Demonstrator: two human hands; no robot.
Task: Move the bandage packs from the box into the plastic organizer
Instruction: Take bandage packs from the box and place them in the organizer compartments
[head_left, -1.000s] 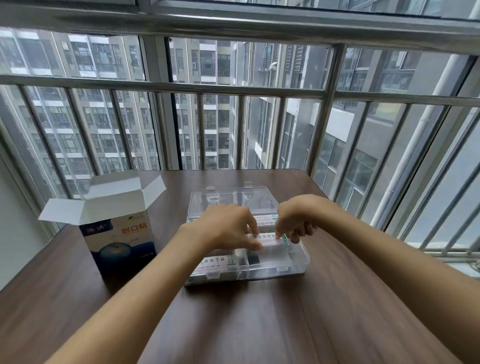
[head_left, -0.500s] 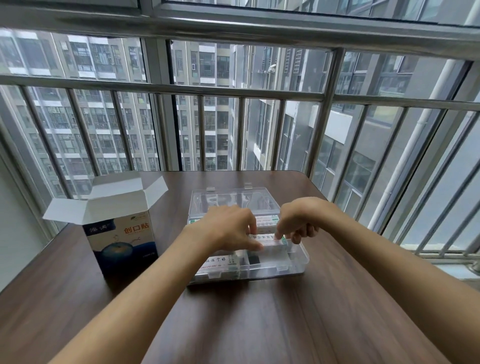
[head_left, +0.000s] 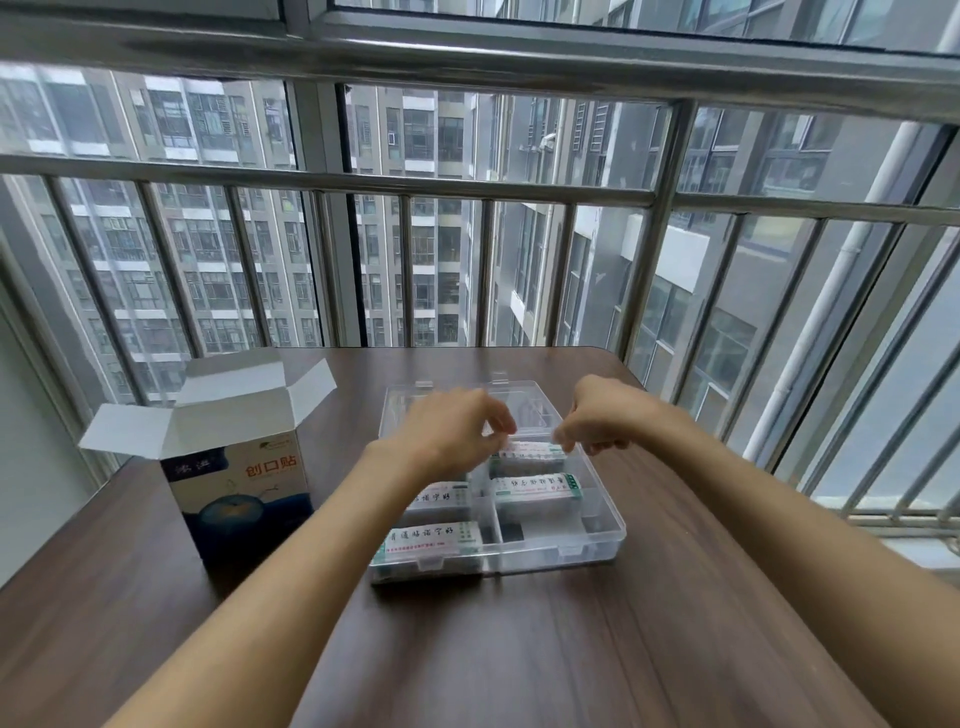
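Observation:
The clear plastic organizer (head_left: 597, 540) lies open at the table's middle. White bandage packs lie in its compartments: one front left (head_left: 434, 538), one in the left middle (head_left: 444, 496) partly under my left wrist, one in the right middle (head_left: 535, 488), one at the back right (head_left: 530, 451). My left hand (head_left: 457, 431) and my right hand (head_left: 597, 415) hover just over the back right pack. Their fingers are loosely curled, the tips near the pack's two ends, and I see nothing held between them. The blue bandage box (head_left: 239, 493) stands left of the organizer with its flaps open.
The brown wooden table (head_left: 519, 649) ends just behind the organizer, against a metal window railing (head_left: 332, 182). The organizer's clear lid (head_left: 447, 395) lies flat behind it, partly under my hands. Bare wood stretches between the organizer and me.
Both hands have let go of the right middle pack, which now lies in its compartment. They have risen and moved back over the back right pack.

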